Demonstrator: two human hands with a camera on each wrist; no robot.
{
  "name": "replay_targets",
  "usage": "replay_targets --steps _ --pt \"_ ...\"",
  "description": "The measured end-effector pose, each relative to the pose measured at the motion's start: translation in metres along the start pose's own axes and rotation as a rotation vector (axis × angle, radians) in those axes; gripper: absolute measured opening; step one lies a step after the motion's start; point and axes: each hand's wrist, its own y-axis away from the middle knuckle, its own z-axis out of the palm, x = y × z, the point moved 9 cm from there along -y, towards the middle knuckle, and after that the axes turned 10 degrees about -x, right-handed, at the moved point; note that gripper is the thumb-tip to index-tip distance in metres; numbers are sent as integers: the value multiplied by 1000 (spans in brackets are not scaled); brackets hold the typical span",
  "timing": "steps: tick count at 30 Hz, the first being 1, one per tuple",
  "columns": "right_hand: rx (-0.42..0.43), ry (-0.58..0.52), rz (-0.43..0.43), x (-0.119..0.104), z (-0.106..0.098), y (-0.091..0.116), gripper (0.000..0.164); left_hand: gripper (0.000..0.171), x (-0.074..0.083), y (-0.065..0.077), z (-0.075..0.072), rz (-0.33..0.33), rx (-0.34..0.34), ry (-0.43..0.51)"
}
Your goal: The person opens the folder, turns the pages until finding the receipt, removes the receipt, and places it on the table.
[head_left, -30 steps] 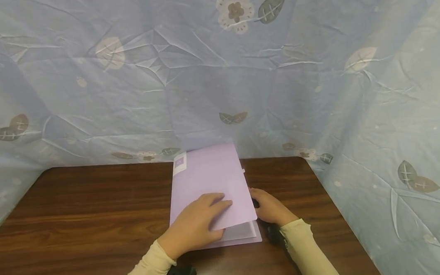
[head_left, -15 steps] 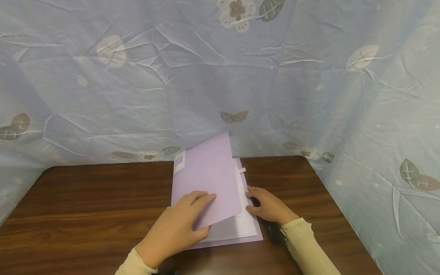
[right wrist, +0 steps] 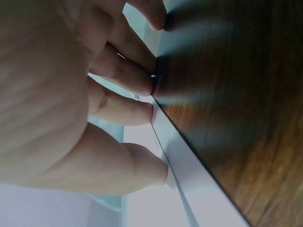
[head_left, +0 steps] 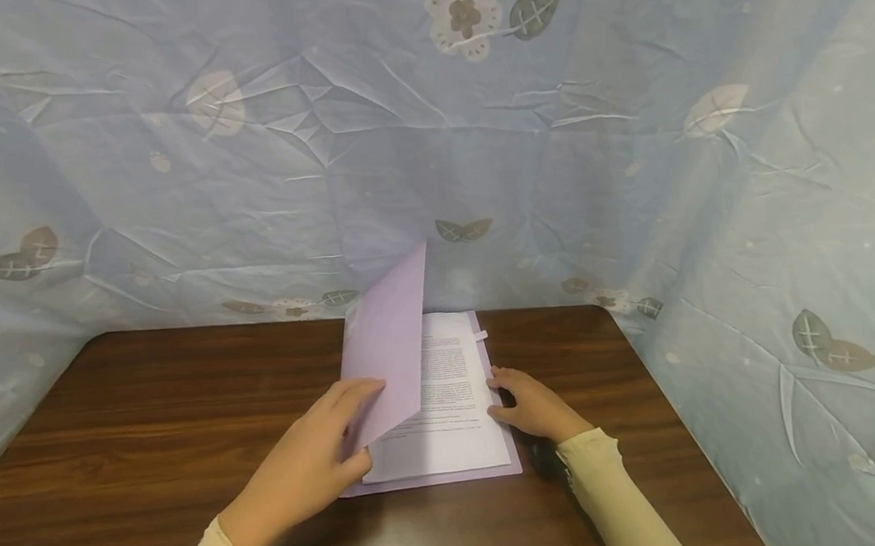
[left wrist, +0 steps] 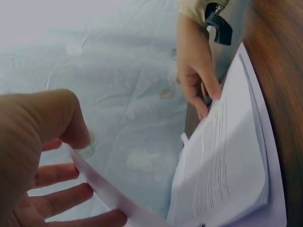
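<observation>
A lilac folder (head_left: 389, 350) lies on the table, its front cover raised steeply at the left. Below the cover, printed paper sheets (head_left: 446, 437) show, with a small white tab (head_left: 481, 335) at the right edge. My left hand (head_left: 306, 453) grips the cover's lower free corner; in the left wrist view the thumb (left wrist: 78, 127) lies on one side and the fingers (left wrist: 71, 198) on the other. My right hand (head_left: 537, 404) rests at the folder's right edge. In the right wrist view its thumb (right wrist: 147, 163) and fingertips touch the edge of the sheets and folder.
The dark wood table (head_left: 156, 428) extends to both sides of the folder. A pale blue patterned curtain (head_left: 373, 186) hangs right behind it and along the right side. A black wrist device (head_left: 544, 457) sits by the right sleeve.
My left hand has moved left and lifted the folder's cover from nearly closed to steep, so the printed sheets came into view. The right hand has stayed at the right edge.
</observation>
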Motion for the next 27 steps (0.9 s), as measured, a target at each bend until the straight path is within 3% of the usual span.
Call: replay_targets --steps 3,6,12,14,16,22,24,27 --pt "-1 1 6 1 0 0 57 77 -10 7 -5 -20 13 82" --pt "-3 5 15 2 1 0 57 78 -18 14 -10 -13 38 99" --pt "-6 5 27 2 0 1 58 90 -26 30 -25 48 92 -118" --pt "-9 -2 28 2 0 1 59 87 -30 36 -31 71 130 -171" --pt "-11 -7 29 2 0 1 59 82 -28 42 -40 136 209 -213" --pt "-8 1 25 2 0 1 59 69 6 61 -61 474 508 -336" --pt "-4 1 23 2 0 1 59 64 17 65 -65 533 581 -362" --pt "-2 2 22 2 0 1 60 53 30 68 -68 559 648 -390"
